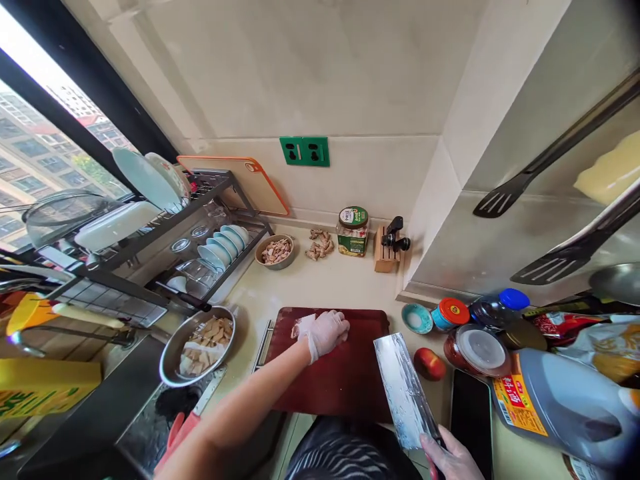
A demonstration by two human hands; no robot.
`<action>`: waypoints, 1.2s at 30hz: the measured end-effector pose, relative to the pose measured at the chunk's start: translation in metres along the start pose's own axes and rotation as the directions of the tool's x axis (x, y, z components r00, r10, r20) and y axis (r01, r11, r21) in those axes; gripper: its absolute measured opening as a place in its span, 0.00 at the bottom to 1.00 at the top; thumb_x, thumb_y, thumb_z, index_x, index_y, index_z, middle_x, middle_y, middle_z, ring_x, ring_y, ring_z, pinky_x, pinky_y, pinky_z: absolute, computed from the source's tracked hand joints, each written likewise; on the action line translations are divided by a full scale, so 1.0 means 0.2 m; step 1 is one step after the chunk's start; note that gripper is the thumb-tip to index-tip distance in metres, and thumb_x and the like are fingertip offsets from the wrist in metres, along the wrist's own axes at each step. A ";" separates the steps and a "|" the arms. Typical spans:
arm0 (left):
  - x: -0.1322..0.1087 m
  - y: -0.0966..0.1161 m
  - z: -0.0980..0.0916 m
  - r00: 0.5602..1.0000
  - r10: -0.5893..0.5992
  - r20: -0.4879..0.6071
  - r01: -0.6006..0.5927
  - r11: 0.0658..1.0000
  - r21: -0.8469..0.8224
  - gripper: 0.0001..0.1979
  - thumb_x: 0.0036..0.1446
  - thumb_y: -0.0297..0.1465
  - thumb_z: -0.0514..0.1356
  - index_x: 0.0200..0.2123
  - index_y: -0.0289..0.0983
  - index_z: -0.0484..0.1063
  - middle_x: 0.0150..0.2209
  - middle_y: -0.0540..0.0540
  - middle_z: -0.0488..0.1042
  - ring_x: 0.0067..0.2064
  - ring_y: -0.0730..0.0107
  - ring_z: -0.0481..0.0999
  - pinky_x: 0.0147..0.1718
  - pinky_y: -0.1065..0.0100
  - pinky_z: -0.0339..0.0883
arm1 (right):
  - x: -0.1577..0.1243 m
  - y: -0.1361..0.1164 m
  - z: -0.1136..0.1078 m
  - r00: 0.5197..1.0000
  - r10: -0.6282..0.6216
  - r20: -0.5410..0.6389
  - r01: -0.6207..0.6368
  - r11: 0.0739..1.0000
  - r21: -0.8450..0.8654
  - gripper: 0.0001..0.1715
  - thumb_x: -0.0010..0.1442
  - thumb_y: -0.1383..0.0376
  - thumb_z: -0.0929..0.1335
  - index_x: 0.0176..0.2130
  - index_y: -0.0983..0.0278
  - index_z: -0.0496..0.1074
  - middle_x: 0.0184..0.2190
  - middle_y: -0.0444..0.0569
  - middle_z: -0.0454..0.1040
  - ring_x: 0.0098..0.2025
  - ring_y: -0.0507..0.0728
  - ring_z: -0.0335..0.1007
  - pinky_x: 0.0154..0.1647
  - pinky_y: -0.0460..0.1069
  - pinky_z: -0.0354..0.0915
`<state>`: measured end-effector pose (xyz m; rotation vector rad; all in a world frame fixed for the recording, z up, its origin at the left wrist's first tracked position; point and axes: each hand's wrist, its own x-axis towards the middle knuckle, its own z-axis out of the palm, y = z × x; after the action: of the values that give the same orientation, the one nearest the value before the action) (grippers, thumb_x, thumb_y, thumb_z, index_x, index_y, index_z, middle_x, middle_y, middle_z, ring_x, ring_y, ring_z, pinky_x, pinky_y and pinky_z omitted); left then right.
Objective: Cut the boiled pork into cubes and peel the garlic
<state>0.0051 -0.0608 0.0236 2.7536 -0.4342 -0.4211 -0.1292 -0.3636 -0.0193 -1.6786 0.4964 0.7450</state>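
My left hand (327,331), in a clear plastic glove, rests over the dark red cutting board (345,380) with its fingers curled. Anything beneath those fingers is hidden. A small pale piece, possibly meat (303,327), lies on the board beside this hand. At the lower right, my gloved right hand (450,455) grips a cleaver (400,387) by its dark handle. The wide blade is wet and points up and away, over the board's right edge. Left of the board stands a metal bowl (166,365) of pale sliced pieces and something whitish.
A bowl of chopped pieces (276,253), ginger (320,245), a green-labelled jar (353,231) and a knife block (387,250) stand along the wall. A peach-like fruit (429,364), phone (471,417), jars and a large jug (565,400) crowd the right. A dish rack (165,233) is left.
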 end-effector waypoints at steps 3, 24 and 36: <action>-0.05 0.02 0.10 0.981 0.046 -0.189 -0.053 0.998 -0.034 0.11 0.61 0.33 0.49 0.38 0.40 0.71 0.39 0.43 0.71 0.45 0.61 0.68 0.46 0.59 0.62 | 0.02 -0.02 0.04 0.999 -0.015 0.029 0.015 1.000 0.002 0.25 0.45 0.44 0.64 0.30 0.62 0.68 0.13 0.38 0.59 0.17 0.50 0.57 0.19 0.45 0.54; -0.29 0.08 0.34 0.868 -0.487 -0.098 0.420 0.825 -0.379 0.25 0.46 0.37 0.64 0.48 0.36 0.65 0.45 0.41 0.70 0.47 0.59 0.69 0.47 0.62 0.61 | 0.02 -0.24 0.24 0.894 -0.435 0.107 0.334 0.489 -0.806 0.26 0.62 0.57 0.55 0.50 0.64 0.69 0.46 0.56 0.74 0.47 0.60 0.72 0.44 0.48 0.68; -0.30 0.05 0.36 0.872 -0.472 -0.126 0.391 0.829 -0.400 0.24 0.47 0.37 0.63 0.47 0.37 0.65 0.45 0.42 0.71 0.46 0.59 0.70 0.47 0.63 0.62 | 0.01 -0.13 0.31 0.848 -0.526 0.073 0.265 0.301 -0.916 0.22 0.63 0.61 0.57 0.50 0.61 0.71 0.45 0.56 0.75 0.43 0.62 0.74 0.39 0.49 0.70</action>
<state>-0.0756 -0.0697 -0.0245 2.4706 0.3149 -0.2589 -0.1231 -0.2962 -0.0095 -2.8340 -0.3177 0.3980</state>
